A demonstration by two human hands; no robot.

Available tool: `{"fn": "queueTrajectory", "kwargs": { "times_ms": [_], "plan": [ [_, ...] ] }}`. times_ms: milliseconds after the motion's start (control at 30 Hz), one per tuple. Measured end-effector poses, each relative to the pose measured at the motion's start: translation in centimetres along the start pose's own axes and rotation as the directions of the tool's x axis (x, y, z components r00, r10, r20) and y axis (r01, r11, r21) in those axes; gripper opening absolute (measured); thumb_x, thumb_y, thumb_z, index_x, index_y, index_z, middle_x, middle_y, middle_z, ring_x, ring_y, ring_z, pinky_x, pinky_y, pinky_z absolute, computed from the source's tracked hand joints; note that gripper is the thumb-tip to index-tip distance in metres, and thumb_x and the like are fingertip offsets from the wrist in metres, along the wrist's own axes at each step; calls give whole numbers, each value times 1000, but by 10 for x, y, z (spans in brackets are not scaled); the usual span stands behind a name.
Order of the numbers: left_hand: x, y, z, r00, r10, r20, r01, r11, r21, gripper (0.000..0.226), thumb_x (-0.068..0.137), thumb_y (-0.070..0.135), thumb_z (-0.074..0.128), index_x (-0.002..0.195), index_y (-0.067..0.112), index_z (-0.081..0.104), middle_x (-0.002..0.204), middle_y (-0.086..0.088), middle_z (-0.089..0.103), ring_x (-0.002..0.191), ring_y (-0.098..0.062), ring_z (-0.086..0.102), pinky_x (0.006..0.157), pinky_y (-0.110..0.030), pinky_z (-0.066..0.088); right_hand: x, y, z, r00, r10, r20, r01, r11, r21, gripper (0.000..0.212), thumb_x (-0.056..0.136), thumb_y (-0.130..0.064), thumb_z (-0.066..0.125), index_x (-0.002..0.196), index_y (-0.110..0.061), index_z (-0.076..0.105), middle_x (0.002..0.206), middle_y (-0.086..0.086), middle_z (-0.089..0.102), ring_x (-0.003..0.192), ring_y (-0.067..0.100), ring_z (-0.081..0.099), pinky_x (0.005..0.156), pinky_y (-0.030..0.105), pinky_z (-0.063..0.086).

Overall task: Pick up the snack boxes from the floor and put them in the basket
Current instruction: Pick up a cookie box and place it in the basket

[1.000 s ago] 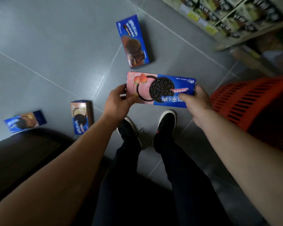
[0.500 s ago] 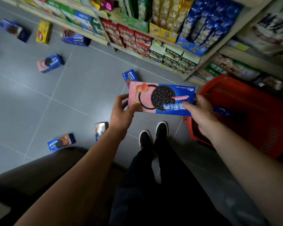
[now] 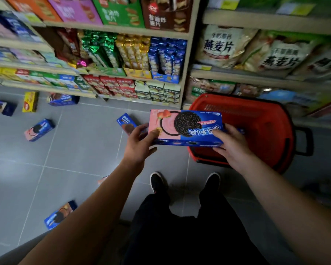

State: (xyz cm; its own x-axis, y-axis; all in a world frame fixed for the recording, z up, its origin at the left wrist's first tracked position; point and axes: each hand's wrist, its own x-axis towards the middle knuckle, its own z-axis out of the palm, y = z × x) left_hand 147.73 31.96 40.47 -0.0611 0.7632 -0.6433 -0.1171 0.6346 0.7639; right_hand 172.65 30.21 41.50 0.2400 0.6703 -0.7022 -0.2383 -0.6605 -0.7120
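Observation:
I hold a pink-and-blue cookie box flat in front of me, at the near left rim of the red basket. My left hand grips its pink end and my right hand grips its blue end. Several more snack boxes lie on the grey floor: a blue one just behind my left hand, a pink-and-blue one further left, one by my left forearm, a yellow one and two blue ones near the shelf foot.
Stocked shelves run across the back, right behind the basket. The basket's black handle sticks out on its right side. My feet stand on the tiles below the held box. A dark object fills the bottom left corner.
The view has tilted up from the floor to the shelves. Both hands have carried the cookie box rightward to the basket's rim, keeping the same grip.

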Motion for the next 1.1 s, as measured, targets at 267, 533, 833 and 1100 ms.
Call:
{"fn": "queueTrajectory", "kwargs": {
  "times_ms": [267,533,833,1100],
  "plan": [
    [3,-26,160,999,-34,36,32,997,72,30,88,16,68,115,21,58,96,-1,72,86,-19,70,73,-36,58,48,-4,-152,996,27,-88,-20,997,80,15,92,-15,64,97,-28,59,112,1,68,102,19,66,86,38,52],
    [38,-83,282,994,-106,-15,107,970,216,20,84,20,74,102,22,66,103,-5,74,84,-23,74,78,-42,60,121,14,-268,984,93,-151,-96,995,-14,22,87,-26,67,108,-24,58,111,1,68,97,17,67,85,43,56],
    [133,-158,329,974,-221,-39,222,922,317,21,84,31,73,100,31,60,100,3,72,84,-19,74,73,-42,61,229,84,-299,959,175,-223,-182,983,-10,9,91,-28,65,97,-24,59,93,-5,70,83,11,69,78,40,58],
    [256,-260,350,942,-326,-75,331,876,351,34,87,33,70,118,24,60,101,-4,71,88,-22,73,75,-43,60,350,170,-308,897,255,-361,-264,964,24,12,92,-31,64,100,-26,56,95,-6,66,94,19,66,87,47,55]
  ]
}}
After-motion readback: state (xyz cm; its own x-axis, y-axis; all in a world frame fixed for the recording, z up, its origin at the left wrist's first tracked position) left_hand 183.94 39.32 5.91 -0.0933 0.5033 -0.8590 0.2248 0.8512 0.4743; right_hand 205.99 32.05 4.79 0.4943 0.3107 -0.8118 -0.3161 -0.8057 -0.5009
